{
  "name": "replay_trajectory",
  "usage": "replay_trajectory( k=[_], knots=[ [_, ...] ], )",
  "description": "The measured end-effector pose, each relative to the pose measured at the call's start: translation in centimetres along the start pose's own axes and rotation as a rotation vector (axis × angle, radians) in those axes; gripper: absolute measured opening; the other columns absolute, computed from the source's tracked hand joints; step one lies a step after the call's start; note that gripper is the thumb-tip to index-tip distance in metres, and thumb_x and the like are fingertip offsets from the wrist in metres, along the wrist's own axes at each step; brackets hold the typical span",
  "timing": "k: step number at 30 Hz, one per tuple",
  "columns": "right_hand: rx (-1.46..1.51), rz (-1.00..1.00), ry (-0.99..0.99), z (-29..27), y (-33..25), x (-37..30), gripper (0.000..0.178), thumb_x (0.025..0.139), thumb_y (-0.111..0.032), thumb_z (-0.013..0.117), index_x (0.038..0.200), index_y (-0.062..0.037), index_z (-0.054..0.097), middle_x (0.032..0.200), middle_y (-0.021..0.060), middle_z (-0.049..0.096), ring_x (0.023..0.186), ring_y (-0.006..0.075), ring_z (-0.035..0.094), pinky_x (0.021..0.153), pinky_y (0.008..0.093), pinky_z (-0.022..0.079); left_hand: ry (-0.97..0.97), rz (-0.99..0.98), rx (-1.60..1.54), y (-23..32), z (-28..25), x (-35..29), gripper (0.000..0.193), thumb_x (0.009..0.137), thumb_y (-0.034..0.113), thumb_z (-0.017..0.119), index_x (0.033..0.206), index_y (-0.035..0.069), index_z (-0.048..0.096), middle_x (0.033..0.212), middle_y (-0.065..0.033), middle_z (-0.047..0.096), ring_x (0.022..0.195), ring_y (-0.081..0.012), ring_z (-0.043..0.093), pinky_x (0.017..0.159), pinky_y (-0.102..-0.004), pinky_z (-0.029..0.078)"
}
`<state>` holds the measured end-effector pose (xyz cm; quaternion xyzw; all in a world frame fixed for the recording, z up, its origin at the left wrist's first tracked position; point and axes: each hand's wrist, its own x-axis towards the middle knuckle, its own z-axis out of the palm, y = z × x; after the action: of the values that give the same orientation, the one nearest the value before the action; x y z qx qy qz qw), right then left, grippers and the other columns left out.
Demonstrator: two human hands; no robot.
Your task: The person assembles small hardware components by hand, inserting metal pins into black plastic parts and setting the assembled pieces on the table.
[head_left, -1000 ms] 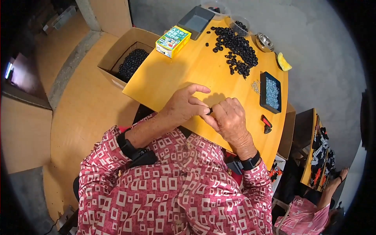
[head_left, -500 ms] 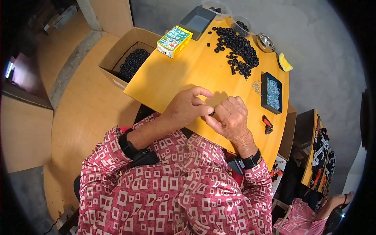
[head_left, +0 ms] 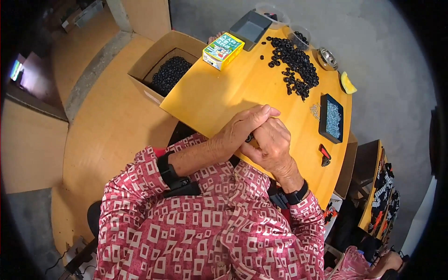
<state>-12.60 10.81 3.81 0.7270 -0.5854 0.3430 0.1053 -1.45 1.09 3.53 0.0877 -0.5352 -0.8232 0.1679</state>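
Observation:
My hands meet over the near edge of the yellow table (head_left: 224, 100). A small black round part (head_left: 249, 138) peeks out between them, mostly hidden. My right hand (head_left: 271, 144) is closed, thumb and curled fingers gripping that part. Against its knuckles lies my left hand (head_left: 245, 123), its thumb stretched across the top and a fingertip reaching past; its other fingers are hidden. The left palm presses near the black part. Further back spreads a pile of black ring-like parts (head_left: 298, 67). To the right stands a black tray (head_left: 322, 126) of small silvery pieces.
A yellow-green box (head_left: 223, 50), a grey tray (head_left: 250, 29), clear tubs (head_left: 298, 36), a metal bowl (head_left: 326, 59) and a yellow wedge (head_left: 347, 83) line the far side. A red-handled tool (head_left: 325, 151) lies right. A cardboard carton (head_left: 149, 60) holds black parts. Another person's arm (head_left: 387, 263) shows lower right.
My left hand has gone from a finger-and-thumb pinch at the black part to lying over my right hand, thumb on top. The whole view has shifted slightly.

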Motion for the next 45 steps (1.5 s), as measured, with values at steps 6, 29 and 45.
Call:
replay_trajectory(
  k=[6,29,45],
  knots=[
    [0.019,0.008,0.036,0.4,-0.6,0.2,0.022,0.061,-0.007,0.076,0.075,-0.0005,0.061,0.071,0.0101,0.057,0.066,0.0286,0.058,0.061,0.0378,0.047,-0.007,-0.090,-0.062,0.5,0.2,0.3,0.053,0.105,0.042,0.036,0.125,-0.003,0.055,0.120,-0.0109,0.060,0.113,-0.0164,0.056,0.101,-0.0290,0.042],
    [-0.194,0.072,0.212,-2.1,2.3,-0.8,0.029,0.072,-0.014,0.081,0.070,-0.0077,0.053,0.064,0.0063,0.047,0.058,0.0266,0.050,0.056,0.0373,0.041,0.145,0.134,0.274,-0.6,-1.1,0.0,0.024,0.097,0.016,0.060,0.111,-0.003,0.064,0.100,-0.0038,0.067,0.094,-0.0096,0.061,0.087,-0.0249,0.048],
    [-0.187,0.065,0.091,-1.8,2.0,-1.2,0.018,0.077,-0.008,0.078,0.089,-0.0028,0.066,0.073,0.0091,0.060,0.067,0.0261,0.058,0.064,0.0372,0.045,0.671,0.348,0.632,6.5,-7.5,1.0,0.027,0.087,0.004,0.067,0.114,0.000,0.065,0.109,-0.0086,0.070,0.101,-0.0120,0.063,0.089,-0.0255,0.050]
  ],
)
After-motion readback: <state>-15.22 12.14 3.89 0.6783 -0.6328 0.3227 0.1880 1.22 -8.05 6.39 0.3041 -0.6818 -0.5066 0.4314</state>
